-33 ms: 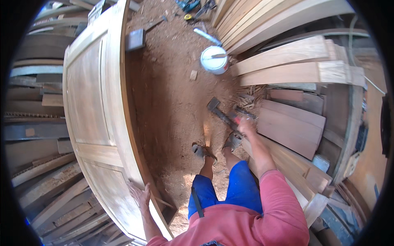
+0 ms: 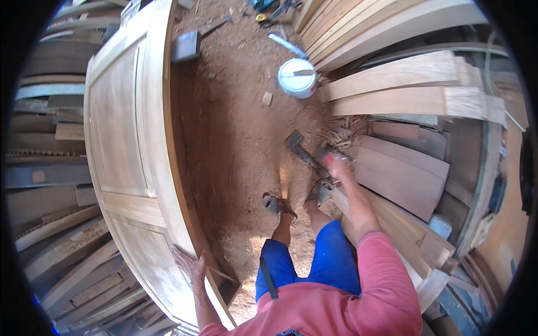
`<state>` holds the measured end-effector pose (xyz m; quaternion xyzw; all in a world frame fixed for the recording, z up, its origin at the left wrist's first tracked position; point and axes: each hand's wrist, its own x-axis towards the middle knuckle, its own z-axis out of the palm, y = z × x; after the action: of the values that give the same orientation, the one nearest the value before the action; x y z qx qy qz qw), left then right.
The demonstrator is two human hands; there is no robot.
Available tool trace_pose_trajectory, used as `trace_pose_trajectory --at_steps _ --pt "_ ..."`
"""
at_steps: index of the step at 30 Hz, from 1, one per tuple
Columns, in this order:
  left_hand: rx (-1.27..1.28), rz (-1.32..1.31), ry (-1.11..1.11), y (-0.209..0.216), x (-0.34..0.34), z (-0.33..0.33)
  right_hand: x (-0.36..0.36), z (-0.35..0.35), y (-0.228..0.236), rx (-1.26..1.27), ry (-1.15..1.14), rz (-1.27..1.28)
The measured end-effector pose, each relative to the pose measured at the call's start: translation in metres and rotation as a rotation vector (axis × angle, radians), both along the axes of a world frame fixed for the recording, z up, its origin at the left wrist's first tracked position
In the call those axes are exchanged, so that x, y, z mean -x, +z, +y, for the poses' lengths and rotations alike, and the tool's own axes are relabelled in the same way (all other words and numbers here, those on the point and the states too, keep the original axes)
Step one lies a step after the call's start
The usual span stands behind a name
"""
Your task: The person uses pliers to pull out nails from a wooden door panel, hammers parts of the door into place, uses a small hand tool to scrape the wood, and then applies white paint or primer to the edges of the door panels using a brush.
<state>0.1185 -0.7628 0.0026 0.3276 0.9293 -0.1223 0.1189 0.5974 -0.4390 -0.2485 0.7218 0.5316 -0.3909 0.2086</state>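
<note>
A pale wooden panelled door (image 2: pixel 137 204) stretches along my left side, raised off the ground on its edge support. My left hand (image 2: pixel 191 266) lies on its near part, fingers spread and flat by the inner edge. Low on the right, my right hand (image 2: pixel 340 168) is closed round a tool with a red part and dark head (image 2: pixel 329 157); motion blur hides its exact kind. Close beside it is a dark block-headed hammer (image 2: pixel 295 139), its handle running toward my right foot.
A white bucket (image 2: pixel 297 78) stands ahead on the dirt floor, with a small wood block (image 2: pixel 267 98) near it. Stacked planks (image 2: pixel 392 101) crowd the right side, and timber (image 2: pixel 61 235) is piled at the left. A dark metal block (image 2: pixel 186 46) sits beside the door's far end.
The view has shifted slightly. My left hand stays on the door, and my right hand keeps hold of the red and dark tool in nearly the same place.
</note>
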Motion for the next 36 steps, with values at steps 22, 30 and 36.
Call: trace_pose_trajectory --at_steps 22,30,36 --pt "-0.296 0.017 -0.031 -0.021 -0.010 -0.013 0.066 -0.077 -0.333 0.008 0.461 -0.132" --pt "-0.114 0.043 -0.033 0.000 -0.004 0.012 0.106 -0.079 -0.215 0.234 0.244 0.157" --pt "-0.281 -0.003 0.025 0.024 -0.001 -0.012 0.121 -0.108 0.025 0.554 -0.050 0.246"
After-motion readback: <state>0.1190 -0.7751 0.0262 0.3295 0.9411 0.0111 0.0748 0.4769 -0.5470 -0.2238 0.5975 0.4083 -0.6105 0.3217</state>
